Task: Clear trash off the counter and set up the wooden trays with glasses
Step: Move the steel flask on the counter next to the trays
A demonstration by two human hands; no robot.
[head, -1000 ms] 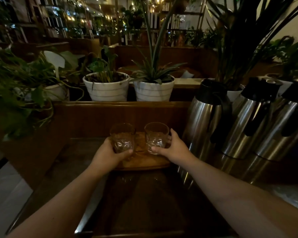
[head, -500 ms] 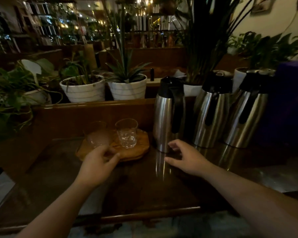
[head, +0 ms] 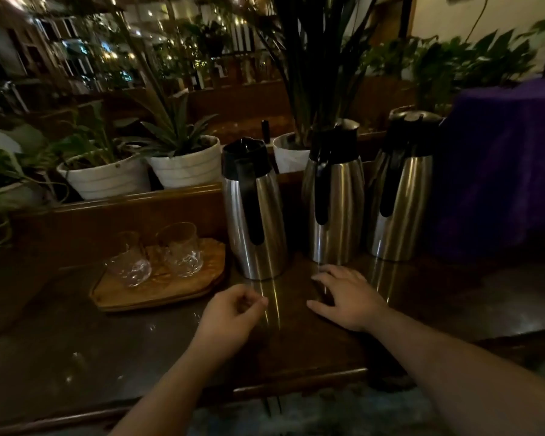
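A wooden tray (head: pixel 170 291) lies on the dark counter (head: pixel 76 347) at the left. Two clear patterned glasses stand side by side on it, the left glass (head: pixel 129 262) and the right glass (head: pixel 181 250). My left hand (head: pixel 230 316) hovers over the counter to the right of the tray, fingers loosely curled, holding nothing. My right hand (head: pixel 343 297) is spread flat just above the counter in front of the steel jugs, empty.
Three steel jugs with black handles stand in a row behind my hands: left jug (head: pixel 255 209), middle jug (head: pixel 334 196), right jug (head: pixel 403 187). White plant pots (head: pixel 186 165) line the ledge behind. A purple cloth-covered object (head: pixel 501 165) sits at far right.
Both hands have let go of the glasses, which now stand on the tray. My hands moved right and back, in front of the jugs. The view shifted right.
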